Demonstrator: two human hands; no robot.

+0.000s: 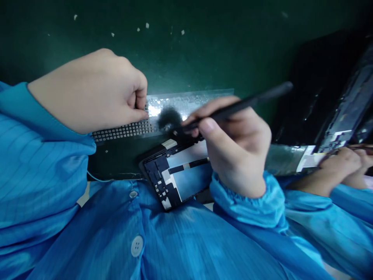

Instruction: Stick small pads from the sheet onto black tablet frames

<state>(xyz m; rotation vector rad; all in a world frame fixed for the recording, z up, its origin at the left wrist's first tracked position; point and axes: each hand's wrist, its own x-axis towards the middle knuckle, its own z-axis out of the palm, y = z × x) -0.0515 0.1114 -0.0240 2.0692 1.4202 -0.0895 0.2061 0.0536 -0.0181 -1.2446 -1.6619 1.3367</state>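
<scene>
R hand (pixel 239 149) clamped on blk tool (pixel 252 102), open device (pixel 189 186) just L, partly hidden by it; L hand (pixel 96 93) pinched on gridded strip (pixel 119 131)!

Small pale scraps (pixel 147 25) lie scattered across the far part of the green worktop (pixel 221 50). At right, a large black object (pixel 314 93) lies near a co-worker's blue sleeve (pixel 310 208).

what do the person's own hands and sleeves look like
Both hands are bare: no gloves or rings show on the left hand or right hand. The left sleeve and right sleeve are bright blue and loose; the left has faint dark lines and a flat cuff, the right a gathered wrist end.
</scene>
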